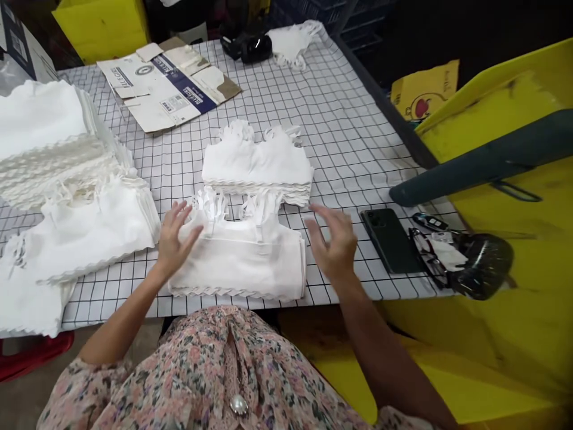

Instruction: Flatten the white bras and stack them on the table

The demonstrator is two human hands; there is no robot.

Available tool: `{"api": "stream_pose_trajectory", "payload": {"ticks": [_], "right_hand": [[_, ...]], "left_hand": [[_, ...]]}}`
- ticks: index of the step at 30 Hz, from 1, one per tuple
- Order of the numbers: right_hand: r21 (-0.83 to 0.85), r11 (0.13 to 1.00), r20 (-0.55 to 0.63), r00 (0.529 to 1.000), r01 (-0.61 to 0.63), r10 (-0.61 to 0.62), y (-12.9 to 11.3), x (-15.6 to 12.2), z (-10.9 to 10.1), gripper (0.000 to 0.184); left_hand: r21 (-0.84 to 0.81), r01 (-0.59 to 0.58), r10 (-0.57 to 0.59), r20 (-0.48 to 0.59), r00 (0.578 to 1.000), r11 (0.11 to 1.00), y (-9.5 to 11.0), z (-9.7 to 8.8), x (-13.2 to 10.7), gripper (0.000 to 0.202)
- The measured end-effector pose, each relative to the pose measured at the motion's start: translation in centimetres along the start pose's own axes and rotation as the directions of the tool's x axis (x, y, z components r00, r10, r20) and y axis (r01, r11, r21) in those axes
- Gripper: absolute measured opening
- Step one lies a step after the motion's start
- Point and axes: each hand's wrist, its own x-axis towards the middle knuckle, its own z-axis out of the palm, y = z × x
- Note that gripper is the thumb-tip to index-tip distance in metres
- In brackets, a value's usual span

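In front of me lies a stack of white strappy camisole tops (pixel 242 263), with narrow straps bunched along its far side and a scalloped hem toward me. My left hand (pixel 175 239) hovers at the stack's upper left corner, fingers spread, holding nothing. Off the right side of the stack, my right hand (pixel 333 242) is raised with thumb and fingers apart, also holding nothing. Just beyond sits a second stack of white tops (pixel 257 161), its straps pointing away from me.
Taller piles of white garments (pixel 45 128) fill the left side. A flattened carton (pixel 168 83) lies farther back, near black goggles-like gear (pixel 253 48). At right are a phone (pixel 391 239), eyeglasses (pixel 430 257), a black plastic-wrapped bundle (pixel 483 266) and a dark green roll (pixel 483 158).
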Motion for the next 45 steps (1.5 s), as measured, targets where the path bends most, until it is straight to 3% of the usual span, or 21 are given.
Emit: {"api": "stream_pose_trajectory", "payload": {"ticks": [3,6,8,10,13,17,19,22,24,28,32,39,42,45], "right_hand": [[-0.09,0.991,-0.049,0.995,-0.096,0.092,2.6,8.2,1.3,0.031],[-0.179,0.948,-0.04,0.965,-0.264,0.261,4.0,14.7,3.5,0.018],[-0.195,0.921,-0.015,0.94,-0.338,0.342,4.5,17.1,4.8,0.009],[-0.187,0.914,0.017,0.929,-0.36,0.37,4.8,18.1,5.6,0.011],[-0.198,0.92,0.016,0.938,-0.338,0.347,5.6,18.0,6.5,0.019],[-0.361,0.895,-0.107,0.965,-0.263,0.24,7.4,17.4,7.7,0.008],[-0.419,0.877,-0.163,0.97,-0.235,0.182,8.5,17.2,8.2,0.019],[-0.368,0.896,-0.262,0.952,-0.25,0.158,9.9,17.2,8.4,0.028],[-0.318,0.894,-0.29,0.93,-0.315,0.225,10.4,17.2,8.1,0.025],[-0.342,0.869,-0.146,0.934,-0.357,0.326,9.2,16.6,6.9,0.019],[-0.356,0.901,-0.012,0.966,-0.246,0.259,6.7,15.6,6.0,0.012],[-0.218,0.934,0.054,0.952,-0.283,0.301,4.9,16.6,6.1,0.006],[-0.248,0.949,0.027,0.978,-0.196,0.209,4.6,16.5,6.4,0.006],[-0.32,0.943,0.005,0.995,-0.089,0.095,4.7,15.9,6.7,0.02]], "left_hand": [[-0.189,0.032,-0.042,-0.053,0.998,0.981,0.0,0.7,7.7,0.041],[-0.275,0.178,-0.198,-0.047,0.979,0.945,-0.3,2.8,14.5,0.031],[-0.225,0.257,-0.272,-0.039,0.962,0.94,-0.5,4.4,17.4,0.022],[-0.144,0.293,-0.301,-0.034,0.953,0.945,-0.7,5.8,18.9,0.009],[-0.08,0.298,-0.302,-0.043,0.952,0.951,-0.9,7.2,19.4,0.013],[-0.101,0.35,-0.356,-0.046,0.933,0.931,-0.7,8.1,19.0,0.015],[-0.1,0.384,-0.39,-0.051,0.919,0.918,-0.4,8.2,18.7,0.016],[-0.106,0.389,-0.396,-0.051,0.917,0.915,0.2,8.2,18.3,0.026],[-0.113,0.385,-0.392,-0.053,0.918,0.916,0.5,8.2,18.2,0.03],[-0.137,0.406,-0.415,-0.046,0.909,0.904,0.1,8.1,18.3,0.02],[-0.185,0.409,-0.416,0.0,0.909,0.894,-0.9,7.7,18.9,0.015],[-0.288,0.477,-0.5,-0.006,0.866,0.83,-1.6,7.0,20.3,0.015],[-0.293,0.472,-0.495,-0.005,0.869,0.831,-1.7,7.0,20.9,0.014],[-0.279,0.428,-0.453,-0.027,0.891,0.86,-1.7,7.0,21.4,0.014]]}}
